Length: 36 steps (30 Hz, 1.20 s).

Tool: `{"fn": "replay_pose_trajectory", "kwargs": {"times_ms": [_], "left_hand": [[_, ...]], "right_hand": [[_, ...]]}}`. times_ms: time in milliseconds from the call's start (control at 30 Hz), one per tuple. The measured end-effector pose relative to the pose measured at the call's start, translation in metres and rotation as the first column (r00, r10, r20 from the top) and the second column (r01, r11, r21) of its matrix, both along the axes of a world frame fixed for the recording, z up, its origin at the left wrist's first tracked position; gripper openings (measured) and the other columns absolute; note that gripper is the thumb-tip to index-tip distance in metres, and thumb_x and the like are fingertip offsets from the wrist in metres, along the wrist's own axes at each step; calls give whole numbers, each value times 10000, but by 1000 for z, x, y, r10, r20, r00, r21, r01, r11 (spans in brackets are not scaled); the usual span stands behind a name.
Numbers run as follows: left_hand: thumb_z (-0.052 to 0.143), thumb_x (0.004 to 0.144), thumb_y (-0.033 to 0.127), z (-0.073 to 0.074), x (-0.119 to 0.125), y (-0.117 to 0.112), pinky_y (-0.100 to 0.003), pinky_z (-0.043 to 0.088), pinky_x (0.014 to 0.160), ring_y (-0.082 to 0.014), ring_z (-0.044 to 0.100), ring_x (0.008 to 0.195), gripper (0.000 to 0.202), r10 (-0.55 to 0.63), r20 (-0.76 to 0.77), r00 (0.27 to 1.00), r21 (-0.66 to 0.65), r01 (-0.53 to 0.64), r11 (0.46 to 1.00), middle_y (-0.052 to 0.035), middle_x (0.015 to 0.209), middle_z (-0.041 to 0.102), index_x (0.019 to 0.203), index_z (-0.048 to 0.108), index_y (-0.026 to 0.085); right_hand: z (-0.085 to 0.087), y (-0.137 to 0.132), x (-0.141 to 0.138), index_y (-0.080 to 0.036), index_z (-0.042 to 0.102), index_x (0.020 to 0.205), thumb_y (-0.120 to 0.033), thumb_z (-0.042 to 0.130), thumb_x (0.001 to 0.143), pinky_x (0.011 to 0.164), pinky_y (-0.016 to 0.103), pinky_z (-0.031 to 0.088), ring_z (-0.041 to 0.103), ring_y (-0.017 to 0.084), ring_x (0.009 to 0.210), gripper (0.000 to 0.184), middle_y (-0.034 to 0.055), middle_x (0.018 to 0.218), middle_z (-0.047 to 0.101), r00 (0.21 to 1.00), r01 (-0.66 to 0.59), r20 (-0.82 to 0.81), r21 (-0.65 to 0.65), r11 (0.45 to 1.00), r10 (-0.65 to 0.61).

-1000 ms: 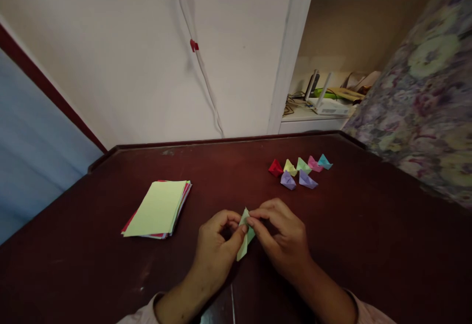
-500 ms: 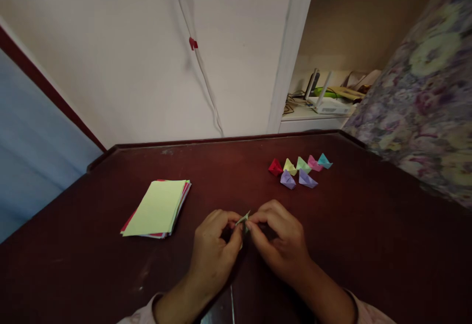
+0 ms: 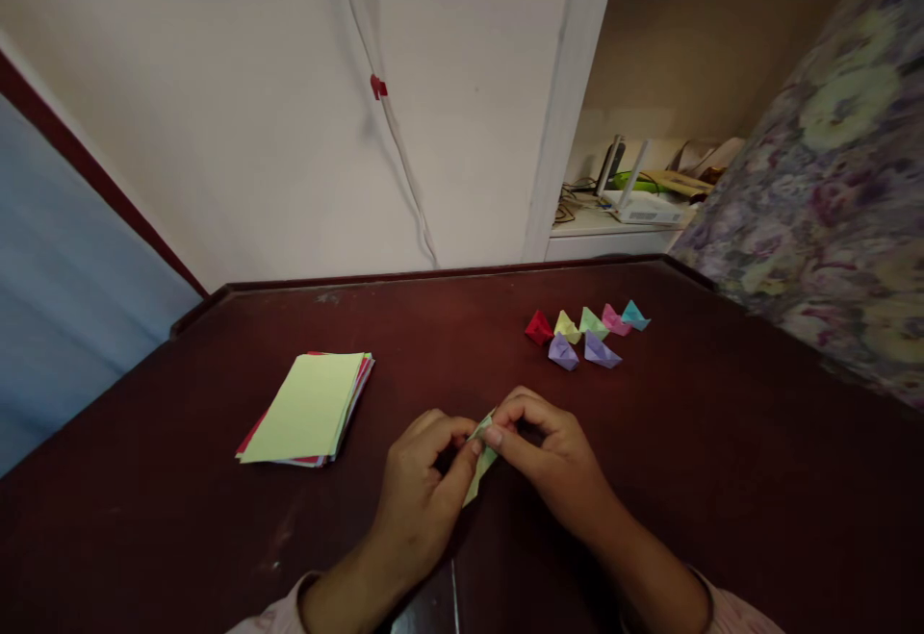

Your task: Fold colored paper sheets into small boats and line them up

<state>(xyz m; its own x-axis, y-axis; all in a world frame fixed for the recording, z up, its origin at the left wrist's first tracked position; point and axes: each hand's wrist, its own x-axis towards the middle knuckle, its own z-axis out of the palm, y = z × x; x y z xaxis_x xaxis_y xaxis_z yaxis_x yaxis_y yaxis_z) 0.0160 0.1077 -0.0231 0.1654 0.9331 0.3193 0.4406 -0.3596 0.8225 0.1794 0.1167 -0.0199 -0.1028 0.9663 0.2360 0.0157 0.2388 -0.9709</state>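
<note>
Paper [image 3: 483, 466], pale green and folded, sits pinched by the left hand [image 3: 423, 480] and right hand [image 3: 554, 446] over the tabletop [image 3: 433, 345], nearer than the 7 origami boats [image 3: 593, 324]; light, even fingertip pressure should keep creases crisp.

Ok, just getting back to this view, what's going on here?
A person is holding a small, pale green folded paper, pinched between the fingertips of the left hand and the right hand. The fingers hide part of its shape. Beyond the right hand, seven small folded paper boats stand in two rows on the dark red table. To the left lies a slightly uneven stack of coloured sheets, pale yellow-green on top.
</note>
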Motion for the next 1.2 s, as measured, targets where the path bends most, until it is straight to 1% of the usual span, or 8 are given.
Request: {"fn": "replay_pose_trajectory", "kwargs": {"times_ms": [100,200,333,500,600,667,833,1200], "left_hand": [[619,890,271,3,1,1,-277,409,636,-183,563,697,169,-21,116,993,-146,38,989,-1,724,590,788,732,199],[677,824,283,5,2,2,-277,399,658,-179,536,701,138,-22,234,972,-263,85,961,7,709,576,732,729,194],[701,804,337,3,3,3,-268,404,637,-169,522,673,178,-24,330,944,-372,154,915,0,695,620,743,737,174],[709,804,412,1,4,4,-237,360,544,-127,455,564,264,21,429,903,-467,202,861,27,608,585,700,706,168],[716,788,421,2,4,3,-227,354,528,-118,453,546,272,47,482,875,-502,232,833,31,593,589,674,687,175],[727,777,428,4,4,3,-221,345,517,-114,453,537,282,55,504,862,-517,250,819,28,592,600,660,684,175],[750,763,421,6,4,1,-216,334,497,-108,444,514,274,74,520,851,-544,263,797,23,577,612,663,699,171],[755,771,415,2,0,2,-222,304,499,-102,403,520,277,58,480,875,-522,232,821,35,568,571,678,714,157]], "right_hand": [[-1,2,1,-199,652,771,-269,726,756,610,271,428,520,141,647,103,-26,701,580,998,15,-66,-129,991,-24],[-1,4,1,-195,659,846,-316,734,741,595,260,406,506,137,642,177,-29,707,570,996,-34,-90,-219,975,14],[1,4,0,-187,616,706,-369,698,771,562,254,370,460,134,610,210,-29,649,530,996,-73,-70,-249,966,57],[1,3,1,-182,642,723,-423,696,805,570,249,371,461,134,615,260,-26,650,539,987,-106,-145,-268,957,69],[-2,5,3,-179,663,747,-491,629,856,573,248,385,491,137,613,332,-13,654,567,955,-175,-285,-330,928,79],[-3,5,3,-177,651,720,-460,647,847,555,242,379,486,132,590,310,-16,636,560,947,-195,-311,-359,913,80],[-3,4,2,-176,629,704,-412,711,803,562,234,367,463,115,575,269,-34,623,537,939,-229,-327,-369,901,106],[1,3,4,-169,668,722,-448,775,776,603,246,366,469,116,608,303,-37,639,561,954,-222,-267,-321,921,136]]}}
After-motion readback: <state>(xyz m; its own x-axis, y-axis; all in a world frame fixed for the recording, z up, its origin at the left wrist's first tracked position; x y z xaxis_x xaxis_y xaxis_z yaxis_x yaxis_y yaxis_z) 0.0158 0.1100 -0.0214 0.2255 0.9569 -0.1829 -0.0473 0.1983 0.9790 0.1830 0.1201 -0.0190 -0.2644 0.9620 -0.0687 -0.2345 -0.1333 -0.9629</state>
